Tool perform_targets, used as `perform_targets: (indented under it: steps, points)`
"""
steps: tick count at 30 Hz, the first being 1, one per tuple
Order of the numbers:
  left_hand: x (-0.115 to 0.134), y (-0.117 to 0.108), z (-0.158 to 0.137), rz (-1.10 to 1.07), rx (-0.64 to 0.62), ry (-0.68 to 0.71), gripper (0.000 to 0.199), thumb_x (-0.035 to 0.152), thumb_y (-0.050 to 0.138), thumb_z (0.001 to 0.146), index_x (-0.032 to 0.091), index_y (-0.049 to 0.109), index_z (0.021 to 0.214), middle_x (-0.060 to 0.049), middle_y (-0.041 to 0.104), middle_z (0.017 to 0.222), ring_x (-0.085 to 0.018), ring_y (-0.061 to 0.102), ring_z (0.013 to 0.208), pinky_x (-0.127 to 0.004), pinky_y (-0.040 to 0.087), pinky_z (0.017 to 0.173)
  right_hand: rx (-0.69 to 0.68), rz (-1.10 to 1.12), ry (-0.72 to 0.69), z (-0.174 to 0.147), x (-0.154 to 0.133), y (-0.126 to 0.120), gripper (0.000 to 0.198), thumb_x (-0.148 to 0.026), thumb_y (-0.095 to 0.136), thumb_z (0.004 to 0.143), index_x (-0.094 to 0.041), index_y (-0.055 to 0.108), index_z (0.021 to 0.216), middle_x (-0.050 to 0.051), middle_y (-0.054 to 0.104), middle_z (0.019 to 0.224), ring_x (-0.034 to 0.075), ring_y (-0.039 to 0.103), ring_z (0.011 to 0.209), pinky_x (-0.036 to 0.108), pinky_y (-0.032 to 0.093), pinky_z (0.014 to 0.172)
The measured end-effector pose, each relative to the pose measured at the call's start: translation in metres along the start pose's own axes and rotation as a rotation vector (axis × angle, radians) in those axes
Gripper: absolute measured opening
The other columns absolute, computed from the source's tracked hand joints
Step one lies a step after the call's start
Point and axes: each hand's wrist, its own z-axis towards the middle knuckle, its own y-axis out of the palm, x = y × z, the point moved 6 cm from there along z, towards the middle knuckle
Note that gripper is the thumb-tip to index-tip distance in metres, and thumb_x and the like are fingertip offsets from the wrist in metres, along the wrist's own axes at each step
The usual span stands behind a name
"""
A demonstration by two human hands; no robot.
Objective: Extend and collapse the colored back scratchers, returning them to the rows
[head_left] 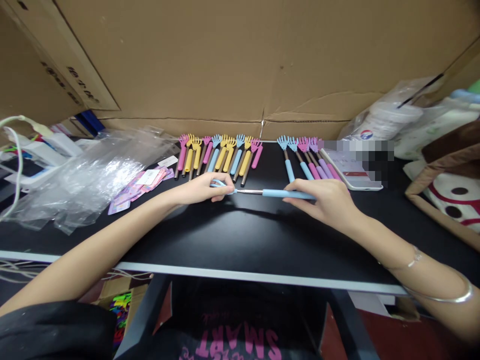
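Note:
A light-blue back scratcher (275, 193) with a metal rod lies level between my two hands, above the black table. My left hand (212, 188) pinches its claw end, which the fingers partly cover. Around its blue handle, my right hand (326, 200) is closed. Behind my left hand lies a row of pink, yellow and blue claw heads, rods and handles (221, 155). Beyond my right hand is a smaller group of back scratchers (302, 160) in blue, pink and purple, claws toward the cardboard wall.
Clear plastic bags (86, 170) are heaped at left, beside a pile of printed cards (140, 186). At right lie a phone (352, 172), a bagged cup (390, 120) and a cloth bag (455, 192). A cardboard wall (232, 65) closes off the back.

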Motion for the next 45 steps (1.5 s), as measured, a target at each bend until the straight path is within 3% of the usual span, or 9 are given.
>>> perform_targets:
  steps: [4, 10, 17, 23, 30, 33, 37, 41, 45]
  points:
    - [0.003, 0.000, 0.000, 0.022, 0.046, -0.019, 0.024, 0.039, 0.056, 0.089, 0.017, 0.053, 0.078, 0.006, 0.047, 0.054, -0.008, 0.044, 0.050, -0.022, 0.037, 0.054, 0.029, -0.016, 0.011, 0.001, -0.001, -0.002, 0.034, -0.054, 0.048, 0.092, -0.026, 0.066, 0.085, 0.001, 0.067, 0.064, 0.016, 0.056, 0.055, 0.028, 0.034, 0.057]
    - [0.016, -0.004, -0.005, 0.195, 0.226, 0.045, 0.022, 0.036, 0.055, 0.089, 0.016, 0.058, 0.081, 0.006, 0.050, 0.055, -0.009, 0.047, 0.051, -0.022, 0.040, 0.058, 0.036, 0.129, 0.091, 0.004, 0.008, -0.003, 0.031, -0.053, 0.054, 0.089, -0.024, 0.063, 0.084, 0.000, 0.065, 0.065, 0.014, 0.054, 0.054, 0.027, 0.036, 0.058]
    - [0.024, -0.007, -0.012, 0.516, 0.391, 0.204, 0.026, 0.041, 0.055, 0.092, 0.018, 0.066, 0.088, -0.002, 0.072, 0.083, -0.012, 0.062, 0.063, -0.022, 0.043, 0.063, -0.039, 0.380, 0.150, 0.009, 0.014, 0.003, 0.027, -0.048, 0.060, 0.083, -0.021, 0.062, 0.081, -0.001, 0.058, 0.062, 0.013, 0.049, 0.056, 0.027, 0.036, 0.057]
    - [0.038, -0.003, -0.024, 0.863, 0.546, 0.478, 0.027, 0.041, 0.053, 0.096, 0.021, 0.069, 0.088, 0.000, 0.074, 0.073, -0.012, 0.067, 0.062, -0.020, 0.038, 0.057, -0.198, 0.541, 0.164, 0.010, 0.007, 0.011, 0.032, -0.047, 0.052, 0.089, -0.018, 0.062, 0.080, 0.002, 0.060, 0.069, 0.014, 0.051, 0.063, 0.027, 0.038, 0.062]
    - [0.044, 0.000, -0.028, 0.956, 0.595, 0.615, 0.025, 0.037, 0.054, 0.097, 0.022, 0.071, 0.087, 0.002, 0.071, 0.066, -0.011, 0.064, 0.058, -0.020, 0.037, 0.055, -0.438, 0.828, 0.231, 0.003, 0.008, 0.033, 0.052, -0.065, 0.042, 0.090, -0.018, 0.054, 0.073, -0.006, 0.038, 0.049, 0.009, 0.035, 0.048, 0.026, 0.028, 0.052]
    - [0.038, 0.000, -0.024, 0.856, 0.567, 0.540, 0.024, 0.038, 0.055, 0.096, 0.021, 0.070, 0.088, 0.001, 0.073, 0.073, -0.012, 0.067, 0.065, -0.020, 0.040, 0.059, -0.426, 0.806, 0.251, 0.004, 0.012, 0.033, 0.051, -0.066, 0.047, 0.088, -0.018, 0.055, 0.073, -0.006, 0.038, 0.050, 0.009, 0.034, 0.048, 0.026, 0.027, 0.051]
    - [0.025, -0.002, -0.012, 0.593, 0.439, 0.269, 0.021, 0.038, 0.058, 0.092, 0.020, 0.067, 0.088, 0.000, 0.074, 0.082, -0.013, 0.067, 0.069, -0.021, 0.042, 0.064, -0.389, 0.671, 0.251, 0.007, 0.013, 0.027, 0.048, -0.062, 0.047, 0.088, -0.018, 0.059, 0.072, -0.003, 0.045, 0.054, 0.011, 0.040, 0.051, 0.026, 0.032, 0.054]
    - [0.015, 0.002, -0.005, 0.293, 0.243, 0.034, 0.021, 0.036, 0.055, 0.089, 0.017, 0.060, 0.083, 0.004, 0.062, 0.064, -0.010, 0.055, 0.055, -0.022, 0.041, 0.063, -0.329, 0.495, 0.195, 0.009, 0.009, 0.021, 0.041, -0.054, 0.048, 0.089, -0.019, 0.063, 0.074, 0.003, 0.062, 0.067, 0.015, 0.054, 0.063, 0.027, 0.039, 0.062]
    - [0.010, 0.006, -0.003, 0.112, 0.107, -0.066, 0.021, 0.036, 0.054, 0.088, 0.016, 0.055, 0.080, 0.007, 0.048, 0.052, -0.009, 0.047, 0.053, -0.021, 0.037, 0.061, -0.238, 0.342, 0.133, 0.008, 0.006, 0.017, 0.036, -0.051, 0.048, 0.090, -0.020, 0.063, 0.078, 0.001, 0.061, 0.062, 0.013, 0.052, 0.055, 0.026, 0.036, 0.057]
